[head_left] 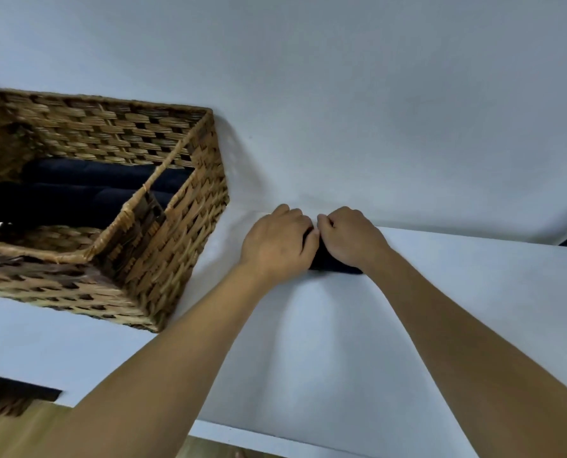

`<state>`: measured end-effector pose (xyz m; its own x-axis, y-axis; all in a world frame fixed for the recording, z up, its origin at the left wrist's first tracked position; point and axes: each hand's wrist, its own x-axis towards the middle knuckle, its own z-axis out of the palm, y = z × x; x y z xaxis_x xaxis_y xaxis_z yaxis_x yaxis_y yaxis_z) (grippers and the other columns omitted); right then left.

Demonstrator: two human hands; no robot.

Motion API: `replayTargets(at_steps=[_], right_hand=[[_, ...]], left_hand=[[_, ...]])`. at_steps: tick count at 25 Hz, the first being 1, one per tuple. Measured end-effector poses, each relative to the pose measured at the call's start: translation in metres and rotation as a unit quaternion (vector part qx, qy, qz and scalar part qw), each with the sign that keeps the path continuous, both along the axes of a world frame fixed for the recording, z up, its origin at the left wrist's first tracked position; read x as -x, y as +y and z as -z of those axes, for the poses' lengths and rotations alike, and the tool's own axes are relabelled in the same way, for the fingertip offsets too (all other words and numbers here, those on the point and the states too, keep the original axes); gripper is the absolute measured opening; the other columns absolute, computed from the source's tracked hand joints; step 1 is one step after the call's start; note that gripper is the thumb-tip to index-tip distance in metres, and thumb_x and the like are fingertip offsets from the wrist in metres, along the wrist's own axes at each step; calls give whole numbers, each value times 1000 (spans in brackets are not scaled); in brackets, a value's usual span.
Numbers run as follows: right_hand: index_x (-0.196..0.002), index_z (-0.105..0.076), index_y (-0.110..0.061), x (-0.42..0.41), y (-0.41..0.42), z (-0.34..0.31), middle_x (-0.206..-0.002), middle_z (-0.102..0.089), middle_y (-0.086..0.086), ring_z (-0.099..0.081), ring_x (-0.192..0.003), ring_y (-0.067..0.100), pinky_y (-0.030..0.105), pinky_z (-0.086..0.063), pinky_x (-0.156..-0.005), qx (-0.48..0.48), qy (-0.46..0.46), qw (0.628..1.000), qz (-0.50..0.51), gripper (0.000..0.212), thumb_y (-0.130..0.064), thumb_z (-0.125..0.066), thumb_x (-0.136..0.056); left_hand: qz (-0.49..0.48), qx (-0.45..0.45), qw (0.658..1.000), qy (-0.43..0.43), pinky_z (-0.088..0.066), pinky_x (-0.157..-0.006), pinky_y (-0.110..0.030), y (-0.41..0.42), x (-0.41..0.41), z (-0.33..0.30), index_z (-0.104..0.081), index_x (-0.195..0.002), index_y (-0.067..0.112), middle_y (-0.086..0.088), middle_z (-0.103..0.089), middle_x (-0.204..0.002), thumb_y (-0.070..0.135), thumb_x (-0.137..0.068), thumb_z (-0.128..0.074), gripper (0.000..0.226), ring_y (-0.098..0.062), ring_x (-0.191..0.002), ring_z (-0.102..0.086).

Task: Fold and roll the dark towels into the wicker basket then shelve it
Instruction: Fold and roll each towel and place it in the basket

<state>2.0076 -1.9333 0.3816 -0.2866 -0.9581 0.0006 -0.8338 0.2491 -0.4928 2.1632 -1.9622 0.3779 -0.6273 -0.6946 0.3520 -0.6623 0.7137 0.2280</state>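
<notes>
A brown wicker basket (pixel 183 206) stands on the white tabletop (pixel 341 342) at the left, close to the wall. Rolled dark navy towels (pixel 87 183) lie side by side inside it. To the right of the basket, a small dark towel roll (pixel 328 262) sits on the table near the wall, mostly hidden under my hands. My left hand (pixel 277 244) curls over its left part. My right hand (pixel 351 236) curls over its right part, fingertips tucked in at the top.
A pale wall (pixel 374 110) rises directly behind the table. The table's front edge (pixel 259 438) runs along the bottom, with wooden floor below. A dark opening with another wicker weave (pixel 8 398) shows at the lower left.
</notes>
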Motion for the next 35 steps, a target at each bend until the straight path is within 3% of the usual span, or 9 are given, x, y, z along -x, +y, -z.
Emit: replayTargets(at_steps=[7, 10, 13, 16, 19, 23, 28, 31, 35], right_hand=[[-87, -65, -15, -27, 51, 7, -98, -58, 9, -52, -89, 32, 41, -37, -78, 223, 181, 957, 27, 19, -27, -53, -94], [-100, -60, -17, -49, 93, -1, -106, -53, 2, -53, -89, 20, 37, -47, -78, 269, -5, 963, -3, 7, -14, -59, -93], [-130, -48, -23, -72, 130, -15, -129, -49, -5, -54, -102, 4, 14, -46, -81, 167, -248, 953, -45, 32, -21, -53, -99], [-157, -17, -25, -91, 142, -46, -138, -34, -10, -44, -113, 1, 6, -42, -81, 168, -223, 957, -83, 68, -25, -53, -99], [-158, -13, -27, -108, 144, -85, -144, -33, -9, -47, -124, 8, 27, -52, -94, 239, -163, 952, -98, 77, -29, -59, -96], [-139, -42, -34, -117, 135, -131, -122, -59, -15, -60, -108, -2, 24, -54, -84, 265, -318, 898, -147, 61, -30, -72, -87], [-125, -52, -38, -121, 116, -181, -107, -66, -18, -65, -95, 1, 24, -53, -77, 213, -292, 900, -245, 51, -28, -72, -78], [-121, -48, -44, -138, 113, -197, -115, -59, -15, -61, -101, 7, 29, -54, -79, 203, -120, 909, -344, 49, -40, -64, -74], [-144, -38, -33, -163, 98, -217, -125, -54, -13, -56, -106, 12, 35, -50, -85, 292, 122, 870, -379, 64, -41, -59, -84]], left_hand=[[-97, -56, 983, -144, -36, -69, -32, 47, -9, -14, -50, -88, 20, 9, -47, -87, 67, -71, -58, 50, -17, -88, -51], [-184, -230, 955, -35, -43, -57, -30, 63, -9, -35, -54, -83, 19, 2, -61, -82, 52, -78, -60, 34, -18, -75, -61], [-221, -455, 813, 289, -56, -64, -31, 80, -19, -58, -65, -98, 10, -8, -73, -90, 28, -79, -72, 28, -20, -78, -70], [-200, -527, 689, 456, -59, -71, -34, 101, -27, -87, -69, -111, 6, -12, -78, -95, 25, -76, -79, 41, -26, -87, -75], [-150, -529, 649, 526, -58, -81, -35, 119, -35, -123, -69, -115, 11, -7, -79, -100, 31, -84, -77, 38, -23, -95, -74], [-131, -432, 716, 533, -55, -92, -32, 137, -64, -170, -59, -125, 14, -5, -73, -114, 35, -87, -74, 46, -20, -107, -69], [-127, 79, 971, 186, -28, -114, -33, 164, -125, -203, -35, -145, 23, 14, -37, -145, 12, -84, -56, 65, -10, -143, -30], [-135, 275, 938, -161, -18, -115, -58, 147, -165, -220, -45, -141, 20, 6, -53, -139, 26, -72, -58, 71, -21, -143, -38], [-174, 244, 933, -201, -46, -84, -41, 121, -214, -244, -50, -125, 23, 8, -57, -109, 40, -75, -61, 53, -19, -101, -55]])
